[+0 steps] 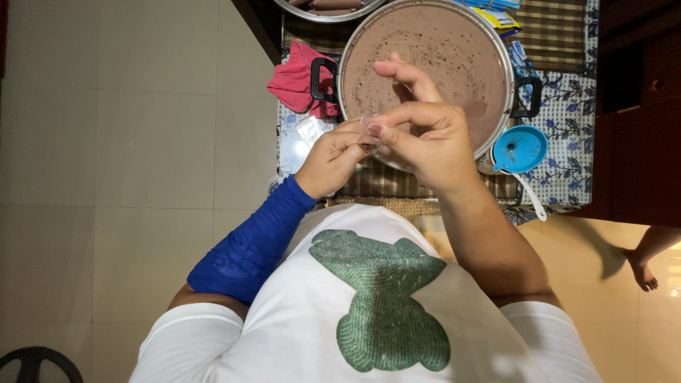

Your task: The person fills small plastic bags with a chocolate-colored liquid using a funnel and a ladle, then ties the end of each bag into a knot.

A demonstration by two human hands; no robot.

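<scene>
Both my hands meet above the near rim of a large metal pot [505, 57] filled with brown liquid [433, 50]. My left hand [330, 159], with a blue sleeve on the forearm, and my right hand [425, 131] pinch a small clear plastic bag [369, 128] between their fingertips. The bag is thin and mostly hidden by my fingers. My right index finger sticks up over the liquid.
The pot has black handles [323, 79] and stands on a table with a blue floral cloth [567, 120]. A red cloth [298, 78] lies left of the pot, a blue funnel [520, 149] with a white spoon to its right. Another person's bare foot [642, 269] is at the right.
</scene>
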